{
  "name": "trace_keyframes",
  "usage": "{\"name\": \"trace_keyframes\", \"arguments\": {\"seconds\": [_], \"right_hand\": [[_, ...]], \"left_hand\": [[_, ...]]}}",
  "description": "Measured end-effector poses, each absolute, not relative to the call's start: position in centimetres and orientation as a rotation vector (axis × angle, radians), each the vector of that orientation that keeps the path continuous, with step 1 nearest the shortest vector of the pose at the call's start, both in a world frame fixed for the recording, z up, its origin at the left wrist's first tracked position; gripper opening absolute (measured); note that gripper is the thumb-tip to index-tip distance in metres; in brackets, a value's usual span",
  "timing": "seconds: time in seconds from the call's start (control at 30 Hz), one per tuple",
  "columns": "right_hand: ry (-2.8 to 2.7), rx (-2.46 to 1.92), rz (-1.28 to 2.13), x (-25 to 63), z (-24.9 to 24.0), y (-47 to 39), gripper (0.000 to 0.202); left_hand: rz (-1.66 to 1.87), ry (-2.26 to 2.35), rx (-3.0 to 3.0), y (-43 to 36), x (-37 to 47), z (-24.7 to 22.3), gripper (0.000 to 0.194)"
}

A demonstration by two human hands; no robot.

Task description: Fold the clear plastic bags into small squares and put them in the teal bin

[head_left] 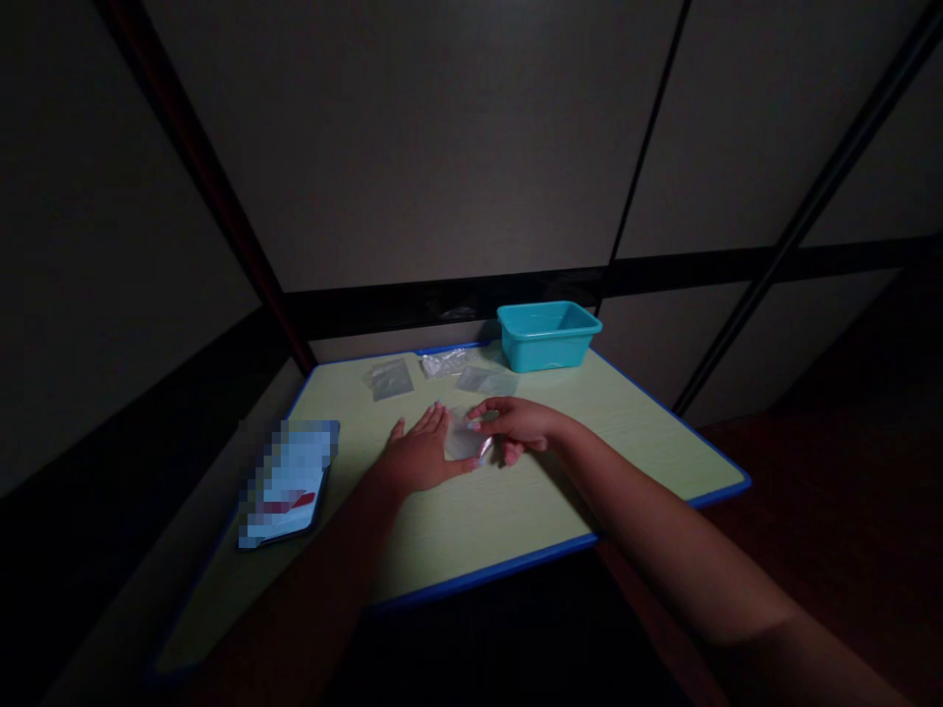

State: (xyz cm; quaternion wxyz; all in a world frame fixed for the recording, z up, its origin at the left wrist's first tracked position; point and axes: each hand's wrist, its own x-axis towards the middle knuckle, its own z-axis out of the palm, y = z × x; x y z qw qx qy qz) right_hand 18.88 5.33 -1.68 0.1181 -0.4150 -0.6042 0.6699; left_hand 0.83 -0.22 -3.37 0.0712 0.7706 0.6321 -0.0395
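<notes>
A small clear plastic bag [462, 439] lies on the table between my two hands. My left hand [418, 458] rests palm down at the bag's left side, its fingers stretched out and the thumb reaching along the bag's near edge. From the right, my right hand [522, 426] pinches the bag with thumb and forefinger, the other fingers curled. The bag's right side catches the light and looks slightly raised. Beyond the hands lie a flat clear bag [392, 379], a crumpled shiny plastic packet [445, 363] and another flat clear bag [487, 381].
A turquoise plastic basket [548, 344] stands at the table's far right corner. On the left lies a phone or tablet [295, 481] with a lit, partly blurred screen. The pale yellow table [471, 530] has a blue rim, and dark-trimmed panels [457, 147] rise behind it.
</notes>
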Motion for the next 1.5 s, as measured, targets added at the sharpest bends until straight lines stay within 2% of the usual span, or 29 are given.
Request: {"name": "trace_keyframes", "arguments": {"seconds": [0.13,0.33,0.43,0.63,0.93,1.07,1.2,1.27,1.4,1.5], "right_hand": [[-1.751,-1.221,1.934,19.2,-1.3,5.3,0.036],[-1.8,-1.199,1.893,19.3,-1.4,5.3,0.04],[-1.836,-1.168,1.904,19.1,-1.7,5.2,0.042],[-1.865,-1.242,1.837,19.0,-1.9,5.4,0.033],[-1.776,-1.317,1.722,19.5,-1.7,5.8,0.024],[-1.968,-1.308,1.411,19.3,-2.4,6.1,0.022],[-2.224,-1.17,0.736,19.0,-2.9,6.4,0.014],[-2.264,-1.076,0.509,19.0,-2.9,6.5,0.014],[-2.373,-0.994,0.369,19.1,-3.0,6.5,0.015],[-2.481,-1.138,0.304,19.1,-2.8,6.4,0.022]], "left_hand": [[-0.128,1.901,2.314,-0.2,0.9,-3.3,0.102],[-0.152,1.904,2.287,-0.3,1.1,-2.8,0.074],[-0.152,1.906,2.293,-0.3,1.1,-2.9,0.08],[-0.143,1.901,2.323,-0.2,0.8,-3.3,0.095],[-0.153,1.913,2.285,-0.5,1.3,-2.6,0.101],[-0.13,1.911,2.296,-0.6,1.1,-2.9,0.102],[-0.095,1.929,2.337,-0.6,1.1,-3.4,0.099],[-0.07,1.942,2.348,-0.5,1.2,-3.5,0.096],[0.009,1.96,2.367,-0.4,1.2,-3.4,0.09],[0.061,1.929,2.399,-0.2,1.1,-3.1,0.087]]}}
